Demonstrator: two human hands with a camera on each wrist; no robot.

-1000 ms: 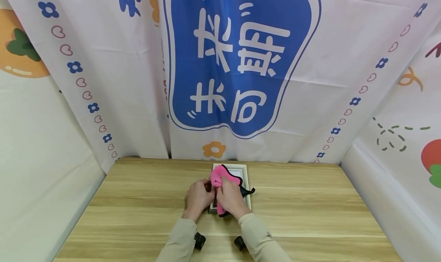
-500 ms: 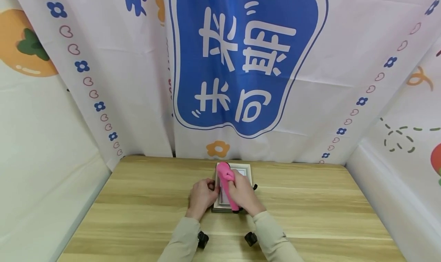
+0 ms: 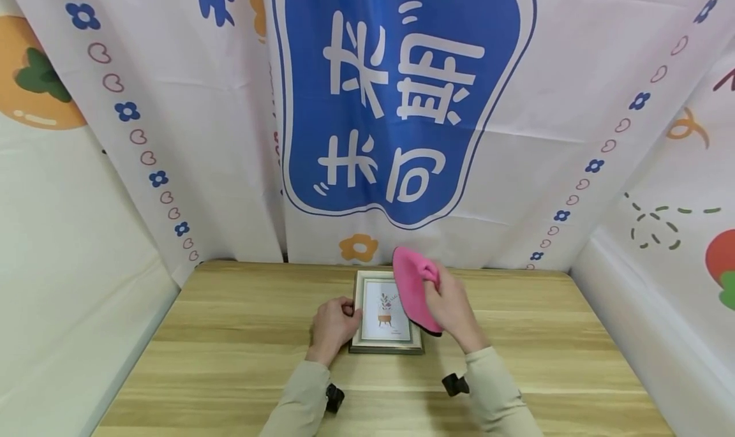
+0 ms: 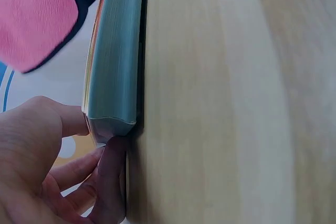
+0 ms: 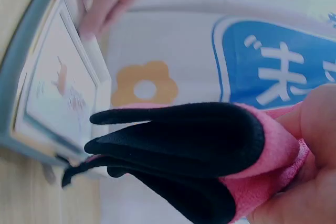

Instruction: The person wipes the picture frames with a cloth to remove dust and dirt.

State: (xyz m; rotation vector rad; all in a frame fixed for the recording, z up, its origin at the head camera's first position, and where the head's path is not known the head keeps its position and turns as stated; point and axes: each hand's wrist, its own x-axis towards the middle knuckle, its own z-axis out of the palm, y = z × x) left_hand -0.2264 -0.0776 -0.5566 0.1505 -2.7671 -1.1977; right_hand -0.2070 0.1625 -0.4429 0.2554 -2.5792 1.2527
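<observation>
Picture frame (image 3: 385, 346), one, pale-bordered, potted-plant print (image 3: 379, 322): lies face-up on wood-grain table (image 3: 241, 341). Left hand (image 3: 333, 325): grips frame's left edge, thumb on front, finger beneath. Right hand (image 3: 450, 303): grasps folded pink cloth (image 3: 409, 287), black-edged, at frame's right side; contact between them unclear.

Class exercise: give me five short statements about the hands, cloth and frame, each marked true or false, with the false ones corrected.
1. The right hand holds a pink cloth. True.
2. The left hand grips the frame. True.
3. The frame stands upright. False: it lies on the table, picture up.
4. The cloth hides the whole picture. False: the drawn plant shows.
5. The cloth is pink all over. False: its edging is black.
</observation>
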